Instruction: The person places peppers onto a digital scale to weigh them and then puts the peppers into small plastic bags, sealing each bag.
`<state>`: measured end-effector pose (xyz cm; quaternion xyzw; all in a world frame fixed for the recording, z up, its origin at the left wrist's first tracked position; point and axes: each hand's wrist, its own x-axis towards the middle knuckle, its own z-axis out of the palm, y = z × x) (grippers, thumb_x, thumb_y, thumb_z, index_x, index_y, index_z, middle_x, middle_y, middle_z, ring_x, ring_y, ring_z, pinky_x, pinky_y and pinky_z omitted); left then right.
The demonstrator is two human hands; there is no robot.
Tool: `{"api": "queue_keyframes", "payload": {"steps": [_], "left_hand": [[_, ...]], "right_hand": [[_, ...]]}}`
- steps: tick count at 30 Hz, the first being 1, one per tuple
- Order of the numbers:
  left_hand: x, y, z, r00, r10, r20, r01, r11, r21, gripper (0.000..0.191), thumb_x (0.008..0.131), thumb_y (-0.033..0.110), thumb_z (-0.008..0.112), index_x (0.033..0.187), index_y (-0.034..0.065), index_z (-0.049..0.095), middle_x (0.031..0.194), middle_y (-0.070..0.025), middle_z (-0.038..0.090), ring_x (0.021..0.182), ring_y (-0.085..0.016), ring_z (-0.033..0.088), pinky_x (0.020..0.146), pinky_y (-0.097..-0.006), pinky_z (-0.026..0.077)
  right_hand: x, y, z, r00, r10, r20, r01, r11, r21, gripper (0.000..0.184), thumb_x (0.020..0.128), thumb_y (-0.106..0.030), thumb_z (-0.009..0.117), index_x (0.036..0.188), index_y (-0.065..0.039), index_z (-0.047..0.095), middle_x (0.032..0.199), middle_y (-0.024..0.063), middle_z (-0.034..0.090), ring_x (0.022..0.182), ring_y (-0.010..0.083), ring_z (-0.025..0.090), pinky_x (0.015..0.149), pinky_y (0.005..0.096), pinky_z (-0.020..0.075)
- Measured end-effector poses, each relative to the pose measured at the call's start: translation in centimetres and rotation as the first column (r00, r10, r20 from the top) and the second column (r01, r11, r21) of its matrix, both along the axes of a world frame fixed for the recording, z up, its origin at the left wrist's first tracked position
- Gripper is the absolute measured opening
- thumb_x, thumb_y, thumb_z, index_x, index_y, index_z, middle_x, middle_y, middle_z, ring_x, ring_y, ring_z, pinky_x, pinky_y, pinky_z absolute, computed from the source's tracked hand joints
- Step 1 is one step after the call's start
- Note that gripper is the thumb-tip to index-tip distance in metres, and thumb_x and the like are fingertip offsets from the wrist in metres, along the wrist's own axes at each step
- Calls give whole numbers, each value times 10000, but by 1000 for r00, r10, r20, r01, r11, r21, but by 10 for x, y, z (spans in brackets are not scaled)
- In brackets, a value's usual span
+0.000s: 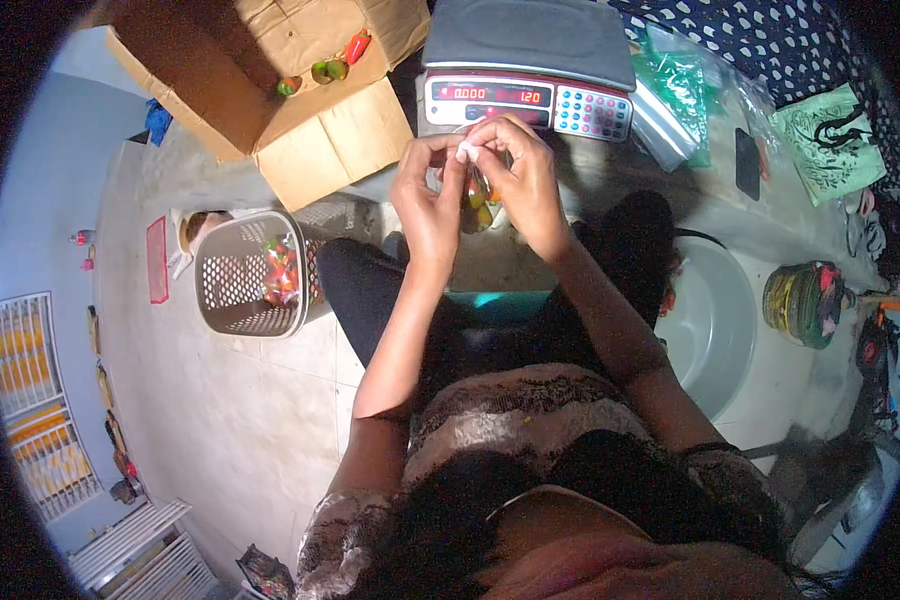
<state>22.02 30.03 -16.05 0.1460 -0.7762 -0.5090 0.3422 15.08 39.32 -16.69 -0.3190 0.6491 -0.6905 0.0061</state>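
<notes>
Between my left hand (431,184) and my right hand (521,176), the gathered white neck of a clear plastic bag (480,202) is pinched by the fingertips. The bag hangs below the fingers with green and orange peppers inside, partly hidden by my right hand. Just beyond the hands stands a digital weighing scale (529,45) with lit red digits and a keypad; its platform bears nothing. At the upper left, an open cardboard box (330,157) holds several loose red and green peppers (330,70).
A plastic basket (251,326) with bagged peppers (280,274) stands at the left. Plastic bags (675,82), a dark phone-like slab (748,163) and a green printed cloth bag (832,146) lie right of the scale. At the right is a large pale basin (712,337).
</notes>
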Motion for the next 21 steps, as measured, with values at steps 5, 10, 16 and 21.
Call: {"api": "queue_keyframes", "payload": {"steps": [5,10,16,21], "left_hand": [[-5,-1,2,997,80,2,-78,976,-203,35,834,21,593,826,-12,597,731,-46,595,684,-90,549,622,-239,445],[-12,0,2,992,107,71,-97,987,-126,34,830,15,587,806,-8,596,689,-35,584,641,-80,515,575,-229,419],[-14,-16,-20,997,-11,71,9,1000,28,31,797,2,596,810,-25,588,690,-100,615,598,-117,545,567,-273,441],[-14,-8,-31,999,27,-31,-23,995,101,55,779,-36,604,829,-23,586,684,-76,602,611,-93,542,572,-249,442]], "right_hand": [[-1,-4,-8,999,-5,44,4,1000,26,95,811,57,566,885,4,540,819,33,571,749,87,550,676,235,446],[-14,-13,-18,978,62,199,-37,991,-130,189,808,65,554,948,-32,471,801,36,560,733,102,559,686,243,448],[-25,-5,-17,768,443,463,-229,865,-447,182,793,73,523,927,-40,474,809,25,535,761,91,535,705,221,427],[-26,-11,-35,774,411,481,-228,890,-394,148,806,69,533,903,-30,480,804,20,522,740,82,525,677,215,420]]}}
